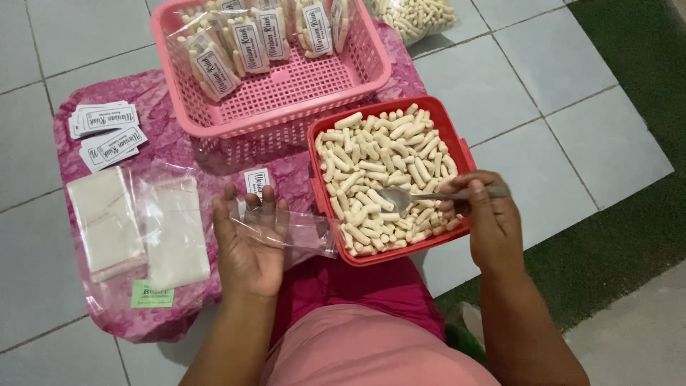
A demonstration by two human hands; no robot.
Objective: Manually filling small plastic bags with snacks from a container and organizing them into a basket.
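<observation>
Two hands at work over the tiled floor (514, 78). The left hand (246, 246) lies palm up, fingers spread loosely, with one clear plastic bag (296, 232) draped across it, its far end reaching to the wall of the red container. The right hand (489, 221) is clamped around the handle of one metal spoon (429, 196), whose bowl rests among the snacks. One red container (389, 254) sits just right of the left hand, filled with pale finger-shaped snack sticks (379, 161), far too many to count. Behind it stands one pink basket (286, 107), holding about six filled, labelled packets (250, 36) along its far side. On the pink patterned cloth (171, 139): two small stacks of white label cards (103, 132) at the left, one single label (256, 180) just beyond the left fingertips, and two stacks of empty clear bags (136, 225) lying side by side in their wrapper. One more big bag of sticks (414, 14) shows at the top edge.
</observation>
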